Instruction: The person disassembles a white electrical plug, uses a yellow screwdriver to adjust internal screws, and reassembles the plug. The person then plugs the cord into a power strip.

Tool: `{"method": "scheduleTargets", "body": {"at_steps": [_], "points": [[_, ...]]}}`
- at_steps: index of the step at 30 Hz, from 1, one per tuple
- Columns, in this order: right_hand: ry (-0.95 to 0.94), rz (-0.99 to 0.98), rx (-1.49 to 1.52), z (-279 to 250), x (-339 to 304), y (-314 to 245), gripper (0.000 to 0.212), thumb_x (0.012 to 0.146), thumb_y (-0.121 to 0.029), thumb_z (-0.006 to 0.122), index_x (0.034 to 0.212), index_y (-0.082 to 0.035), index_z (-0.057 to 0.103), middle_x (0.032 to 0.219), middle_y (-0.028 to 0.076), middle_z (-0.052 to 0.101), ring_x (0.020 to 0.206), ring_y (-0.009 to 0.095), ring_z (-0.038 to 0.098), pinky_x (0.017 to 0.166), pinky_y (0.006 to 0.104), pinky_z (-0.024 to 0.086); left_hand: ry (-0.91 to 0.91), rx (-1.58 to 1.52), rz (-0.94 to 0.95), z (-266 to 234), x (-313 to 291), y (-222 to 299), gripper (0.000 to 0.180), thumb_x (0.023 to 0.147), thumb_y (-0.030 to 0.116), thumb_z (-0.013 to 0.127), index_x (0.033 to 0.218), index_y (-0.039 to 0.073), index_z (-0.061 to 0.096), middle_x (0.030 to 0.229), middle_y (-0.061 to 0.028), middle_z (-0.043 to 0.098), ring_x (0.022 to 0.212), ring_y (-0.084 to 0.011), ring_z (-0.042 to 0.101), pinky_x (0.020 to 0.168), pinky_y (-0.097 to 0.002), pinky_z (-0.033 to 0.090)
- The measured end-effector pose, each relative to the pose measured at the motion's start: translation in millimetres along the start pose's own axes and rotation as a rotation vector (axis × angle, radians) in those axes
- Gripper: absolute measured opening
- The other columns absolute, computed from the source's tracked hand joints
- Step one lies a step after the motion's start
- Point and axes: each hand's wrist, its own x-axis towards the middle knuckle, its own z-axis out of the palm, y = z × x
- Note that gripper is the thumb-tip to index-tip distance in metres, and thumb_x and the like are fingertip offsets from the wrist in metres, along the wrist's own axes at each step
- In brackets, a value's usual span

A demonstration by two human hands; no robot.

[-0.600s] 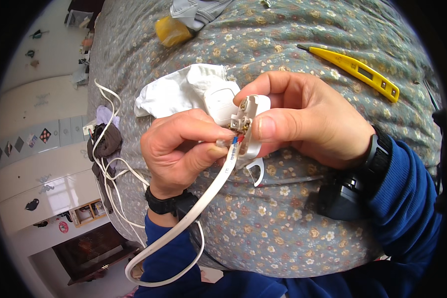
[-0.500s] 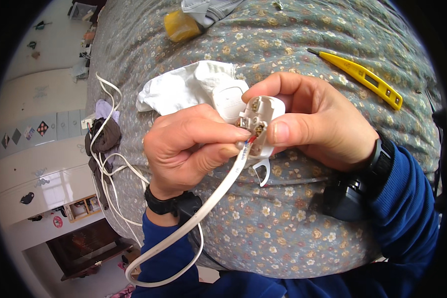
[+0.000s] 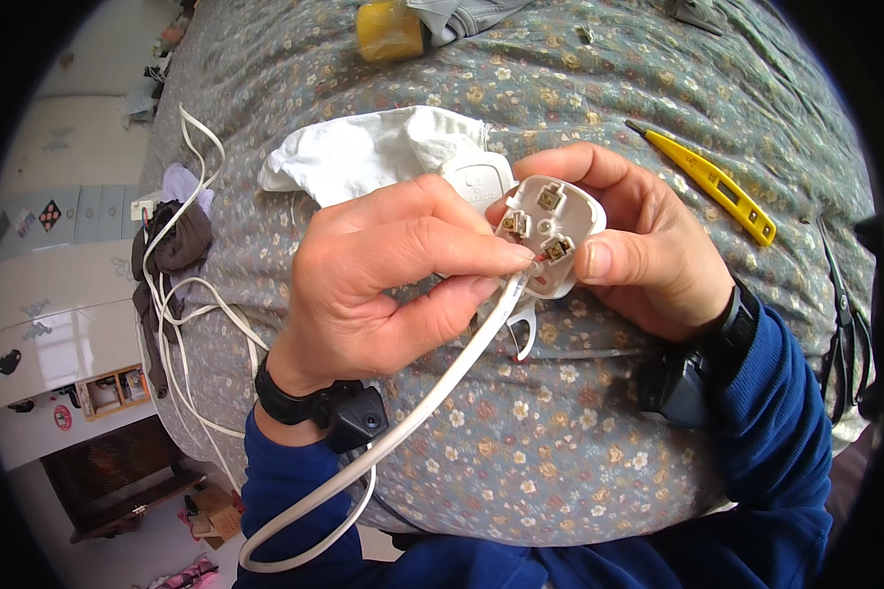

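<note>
My right hand [image 3: 648, 236] is closed round an opened white plug housing [image 3: 572, 218], its inside with several brass terminals facing up. My left hand [image 3: 393, 280] pinches the end of a white cable [image 3: 462, 363] at the housing's lower left edge. A bit of red wire shows by the left fingertips at the nearest terminal; whether it sits inside the terminal cannot be made out. The cable loops down over my left forearm. Just behind the housing lies a white plug cover [image 3: 479, 177]. A small white curved piece [image 3: 526, 336] shows below the housing.
A white cloth [image 3: 363, 152] lies behind my left hand. Farther right is a yellow pen-shaped tester [image 3: 712, 182], and black-handled scissors [image 3: 842, 324] lie at the right edge. A yellow roll [image 3: 388, 31] stands at the back. More white cable [image 3: 172, 324] and dark cloth [image 3: 179, 240] are at left.
The housing has moved slightly right and turned, so its terminals face up more openly. My left fingers still pinch the cable end beside it. The view has shifted a little.
</note>
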Motion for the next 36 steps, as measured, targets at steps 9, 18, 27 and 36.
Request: {"method": "scheduleTargets", "body": {"at_steps": [9, 18, 27, 36], "points": [[-0.03, -0.039, 0.021, -1.5, -0.8, 0.5, 0.059, 0.085, -0.008, 0.075, 0.138, -0.008, 0.05, 0.132, 0.019, 0.059, 0.119, 0.028, 0.061, 0.103, 0.041, 0.048, 0.071, 0.383, 0.225, 9.2, -2.0, 10.4, 0.041, 0.063, 0.008, 0.086, 0.102, 0.002, 0.074, 0.086, -0.0086, 0.065, 0.071, -0.02, 0.062, 0.059, -0.0285, 0.049], [0.068, -0.005, 0.024, 11.7, -4.7, -2.8, 0.045, 0.089, 0.003, 0.067, 0.131, 0.0, 0.05, 0.116, 0.011, 0.066, 0.105, 0.018, 0.066, 0.095, 0.0314, 0.053, 0.04, 0.512, 0.243, 14.1, -3.5, 11.2, 0.031, 0.066, 0.011, 0.082, 0.094, 0.002, 0.071, 0.085, -0.0054, 0.063, 0.074, -0.023, 0.064, 0.061, -0.0325, 0.054], [0.129, 0.025, 0.007, 6.1, -5.2, -3.7, 0.051, 0.088, -0.001, 0.069, 0.134, -0.005, 0.048, 0.12, 0.015, 0.065, 0.107, 0.023, 0.066, 0.095, 0.0348, 0.052, 0.065, 0.541, 0.375, 15.6, -7.0, 7.1, 0.025, 0.067, 0.008, 0.081, 0.09, 0.002, 0.071, 0.085, -0.0054, 0.064, 0.073, -0.0213, 0.064, 0.058, -0.0309, 0.053], [0.091, -0.063, -0.021, 11.0, -6.6, -8.1, 0.048, 0.088, -0.002, 0.069, 0.132, -0.007, 0.052, 0.122, 0.019, 0.065, 0.116, 0.028, 0.063, 0.101, 0.0385, 0.049, 0.258, 0.599, 0.436, 22.2, -8.4, 9.4, 0.024, 0.066, 0.007, 0.085, 0.084, 0.004, 0.069, 0.081, -0.0026, 0.061, 0.066, -0.0196, 0.061, 0.053, -0.0304, 0.048]]}}
